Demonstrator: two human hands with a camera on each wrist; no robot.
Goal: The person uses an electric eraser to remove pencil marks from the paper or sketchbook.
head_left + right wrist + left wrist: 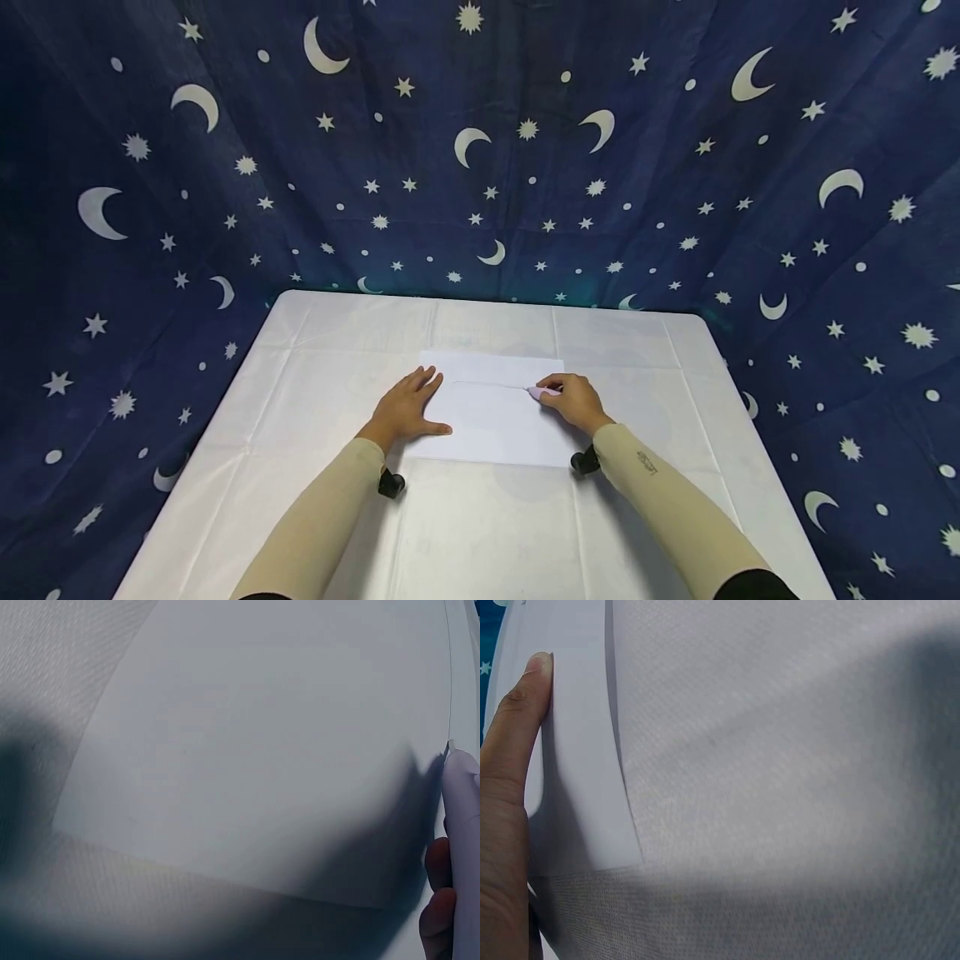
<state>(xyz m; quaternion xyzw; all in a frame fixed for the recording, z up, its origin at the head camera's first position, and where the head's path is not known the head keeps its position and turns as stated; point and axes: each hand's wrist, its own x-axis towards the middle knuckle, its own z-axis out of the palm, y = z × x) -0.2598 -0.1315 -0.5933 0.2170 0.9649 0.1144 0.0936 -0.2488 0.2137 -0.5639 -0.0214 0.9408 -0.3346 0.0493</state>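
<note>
A white sheet of paper (495, 433) lies on the table. My left hand (405, 408) rests on its left edge, fingers spread and thumb pointing right across the sheet. In the left wrist view the thumb (517, 720) lies along the paper near its lower corner. With my right hand (577, 402) I grip a lavender utility knife (463, 817), its small tip touching the paper near the right side. A thin straight line (487, 383) runs from that tip leftward across the upper part of the sheet.
A white cloth with fold creases covers the table (487, 533). Behind and on both sides hangs a dark blue curtain (420, 150) with moons and stars. Both forearms wear beige sleeves (322, 508), with a small black device (392, 483) below the left wrist.
</note>
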